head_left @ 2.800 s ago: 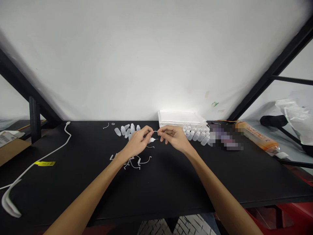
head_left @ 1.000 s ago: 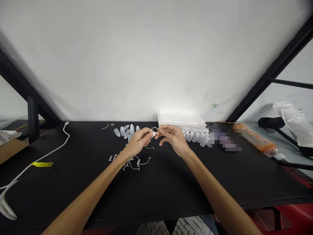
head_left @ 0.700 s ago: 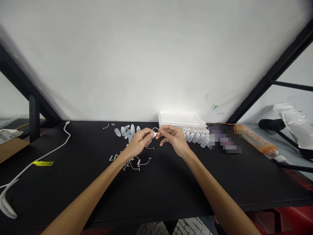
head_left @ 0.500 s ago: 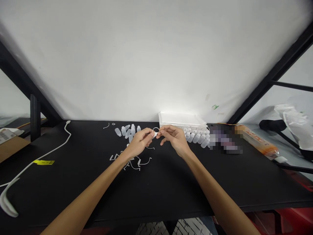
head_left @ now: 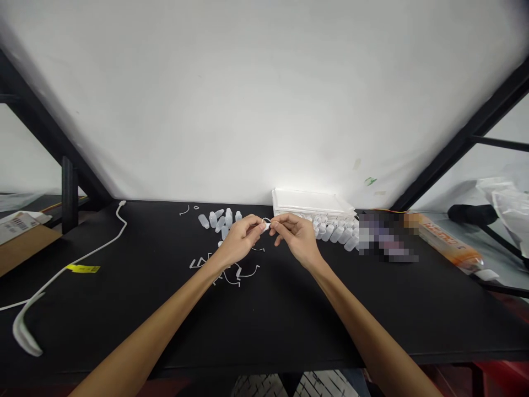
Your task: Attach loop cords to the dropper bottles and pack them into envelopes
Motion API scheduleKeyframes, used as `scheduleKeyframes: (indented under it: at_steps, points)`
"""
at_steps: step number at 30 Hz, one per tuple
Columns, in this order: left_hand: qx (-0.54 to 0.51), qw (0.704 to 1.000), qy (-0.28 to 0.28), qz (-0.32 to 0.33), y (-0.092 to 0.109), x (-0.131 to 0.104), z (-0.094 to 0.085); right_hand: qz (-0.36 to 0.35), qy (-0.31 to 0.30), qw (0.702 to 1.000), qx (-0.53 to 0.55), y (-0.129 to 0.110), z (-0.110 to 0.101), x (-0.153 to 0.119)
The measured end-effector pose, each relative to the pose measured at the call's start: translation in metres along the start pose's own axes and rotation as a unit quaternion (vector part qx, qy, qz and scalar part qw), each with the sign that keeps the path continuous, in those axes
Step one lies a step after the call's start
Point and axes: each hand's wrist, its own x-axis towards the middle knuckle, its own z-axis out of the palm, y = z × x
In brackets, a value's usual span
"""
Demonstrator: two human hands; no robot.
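Between my two hands is a small white piece [head_left: 266,225] with a thin white loop [head_left: 266,219] rising from it. My left hand [head_left: 243,237] pinches the piece from the left, and the fingertips of my right hand [head_left: 295,234] close on the loop's right end. Left of my hands lie several translucent bottles [head_left: 224,219]. Below them, partly behind my left forearm, thin white strips [head_left: 248,274] are scattered. More translucent bottles [head_left: 339,234] stand or lean in rows right of my right hand.
A stack of white sheets [head_left: 314,202] sits at the back against the wall. On the left are a white cable [head_left: 91,253] with a yellow tag and a cardboard box [head_left: 28,245]. An orange and clear package [head_left: 450,242] lies on the right.
The whole view has shifted slightly, so things appear a little further right. My hands have drawn slightly closer together around the white piece, and the loop shows smaller.
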Motion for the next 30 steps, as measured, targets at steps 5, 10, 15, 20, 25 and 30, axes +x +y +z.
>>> scheduleKeyframes:
  at_steps: [5, 10, 15, 20, 25, 30]
  points:
    - [0.049, 0.999, 0.008, 0.017, -0.003, 0.002, -0.002, 0.0, 0.007, 1.0, -0.023, 0.005, 0.001, 0.0]
    - [0.061, 0.998, 0.006, 0.025, -0.002, 0.002, -0.004, 0.007, 0.002, 0.999, -0.038, 0.0, -0.001, 0.001]
    - [0.076, 0.996, 0.017, 0.046, 0.0, 0.002, -0.005, -0.004, -0.016, 0.999, -0.032, -0.008, -0.005, 0.001]
    - [0.095, 0.994, 0.018, 0.053, -0.002, 0.002, -0.006, -0.004, -0.001, 0.999, -0.04, -0.006, -0.004, 0.001]
    - [0.113, 0.992, 0.019, 0.059, 0.001, 0.002, -0.007, -0.012, 0.016, 0.999, -0.049, -0.005, -0.002, 0.001]
    - [0.111, 0.992, 0.015, 0.057, 0.003, 0.001, -0.006, -0.012, 0.019, 0.999, -0.043, -0.005, -0.003, 0.001]
